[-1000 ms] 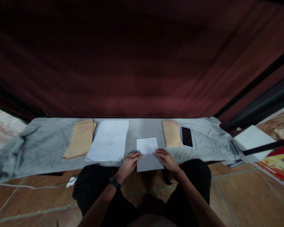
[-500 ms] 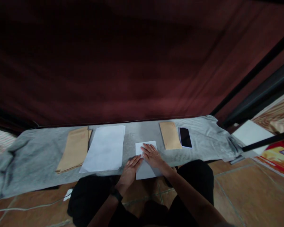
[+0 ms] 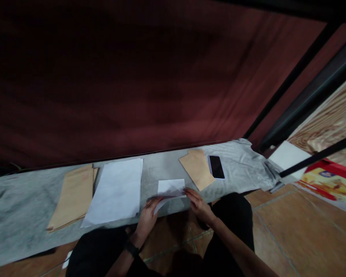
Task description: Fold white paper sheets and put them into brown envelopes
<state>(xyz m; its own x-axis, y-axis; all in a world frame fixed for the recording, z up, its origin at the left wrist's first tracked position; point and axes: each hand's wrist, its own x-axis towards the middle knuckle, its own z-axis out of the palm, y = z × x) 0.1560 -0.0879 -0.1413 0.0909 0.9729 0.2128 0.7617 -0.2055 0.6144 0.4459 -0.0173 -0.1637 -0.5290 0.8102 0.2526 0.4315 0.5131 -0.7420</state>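
A white sheet of paper (image 3: 171,185) lies in front of me on the grey cloth, its near part lifted and bent up. My left hand (image 3: 148,216) holds its lower left edge, fingers closed on it. At the right edge, the fingers of my right hand (image 3: 201,207) pinch the sheet. Just beyond my right hand lie brown paper envelopes (image 3: 198,169), one turned askew over another. Left of my left hand is a stack of larger white sheets (image 3: 115,190).
A stack of brown envelopes (image 3: 72,196) rests left of the white sheets. A phone (image 3: 216,167) lies at the right, beside the askew envelopes. The grey cloth (image 3: 242,169) covers a narrow bench before a dark red curtain (image 3: 150,96). A red and yellow box (image 3: 331,184) stands far right.
Both hands have gone from lying flat on the sheet to gripping its left and right edges, and its near part is raised. The right-hand envelope has turned askew, showing another beneath. The view has tilted.
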